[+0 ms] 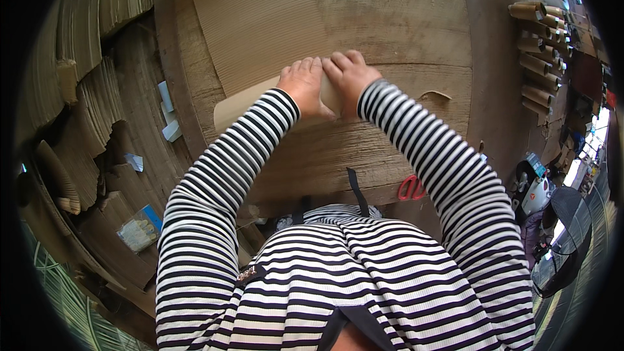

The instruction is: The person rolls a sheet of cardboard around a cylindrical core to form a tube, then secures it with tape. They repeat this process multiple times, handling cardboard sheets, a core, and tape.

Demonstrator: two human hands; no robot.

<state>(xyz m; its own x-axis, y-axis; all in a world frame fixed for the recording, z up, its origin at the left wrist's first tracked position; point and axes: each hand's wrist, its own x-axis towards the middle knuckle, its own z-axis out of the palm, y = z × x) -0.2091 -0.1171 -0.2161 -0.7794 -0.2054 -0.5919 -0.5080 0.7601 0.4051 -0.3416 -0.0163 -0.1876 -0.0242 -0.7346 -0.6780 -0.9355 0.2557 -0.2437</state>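
A sheet of single-faced corrugated cardboard [258, 14] lies ribbed side up on a worn wooden table [399, 24]. Its near edge curls over into a smooth tan roll [236, 108]. My left hand [303, 87] lies over the roll near its right end, fingers on the far side and thumb on the near side. Close beside it, my right hand [352, 82] grips the roll's right end, fingers bent over the top. Both hands are slightly blurred. My left sleeve and hand cover part of the roll.
Stacks of corrugated cardboard [80, 44] fill the left side, with paper scraps [168, 112] and a bag of gloves [139, 231] nearby. Red-handled scissors [412, 188] lie at the table's near edge. Several finished cardboard tubes [534, 63] and a dark visor [568, 243] are at right.
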